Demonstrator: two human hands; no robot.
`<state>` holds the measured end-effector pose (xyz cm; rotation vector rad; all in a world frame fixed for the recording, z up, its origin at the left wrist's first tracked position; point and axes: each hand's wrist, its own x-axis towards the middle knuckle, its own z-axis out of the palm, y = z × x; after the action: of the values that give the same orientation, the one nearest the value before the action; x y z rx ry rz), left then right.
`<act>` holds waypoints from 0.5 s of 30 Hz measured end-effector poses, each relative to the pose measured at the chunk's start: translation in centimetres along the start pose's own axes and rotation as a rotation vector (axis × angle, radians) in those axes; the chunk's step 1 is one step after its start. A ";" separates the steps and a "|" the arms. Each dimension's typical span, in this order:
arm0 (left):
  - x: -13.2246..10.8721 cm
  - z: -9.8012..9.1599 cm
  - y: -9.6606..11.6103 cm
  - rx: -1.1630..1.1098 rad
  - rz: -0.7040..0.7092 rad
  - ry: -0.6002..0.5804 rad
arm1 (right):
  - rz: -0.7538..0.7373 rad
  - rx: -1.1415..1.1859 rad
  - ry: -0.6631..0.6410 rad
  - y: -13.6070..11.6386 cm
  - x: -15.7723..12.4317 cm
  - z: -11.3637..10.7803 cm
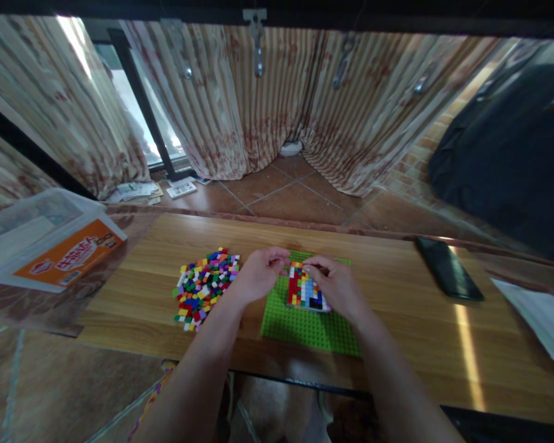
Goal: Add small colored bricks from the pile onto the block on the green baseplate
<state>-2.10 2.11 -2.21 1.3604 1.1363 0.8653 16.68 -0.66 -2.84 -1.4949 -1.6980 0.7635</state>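
A small build of multicoloured toy bricks [303, 287] lies on a green studded baseplate [305, 332]. It has red, white, yellow and blue bricks, and its front edge looks slightly raised. My right hand [337, 284] grips the build along its right side, thumb over the top and fingers at the far edge. Just off its far left corner is my left hand [260, 275], with the fingers curved and a gap between thumb and forefinger. I see nothing in that hand, though its inner side is partly hidden. Left of it, loose toy bricks [205, 286] lie heaped on the wooden table [143, 295].
A clear plastic box [69, 243] with an orange label stands at the table's left end. A dark phone [449, 269] lies to the right, with white paper [535, 317] beyond it. Striped curtains [258, 111] hang behind the table.
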 end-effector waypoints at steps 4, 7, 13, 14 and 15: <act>-0.2 -1.0 0.8 -0.028 -0.012 0.062 | -0.030 0.002 0.100 -0.5 0.0 -0.6; -0.4 -2.2 1.5 -0.071 0.002 0.147 | -0.094 -0.022 0.290 -1.6 -0.3 -1.0; -0.7 -4.2 2.5 -0.133 0.053 0.335 | -0.376 -0.078 0.101 -4.8 -3.2 2.5; -0.7 -4.3 2.7 -0.144 0.057 0.357 | -0.450 -0.108 0.030 -5.1 -3.8 3.5; -0.8 -4.3 2.8 -0.152 0.057 0.372 | -0.485 -0.153 -0.030 -5.4 -4.2 4.5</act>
<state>-6.01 2.78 1.13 1.1394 1.2869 1.2575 10.16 -5.46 -1.44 -1.0965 -2.0679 0.4050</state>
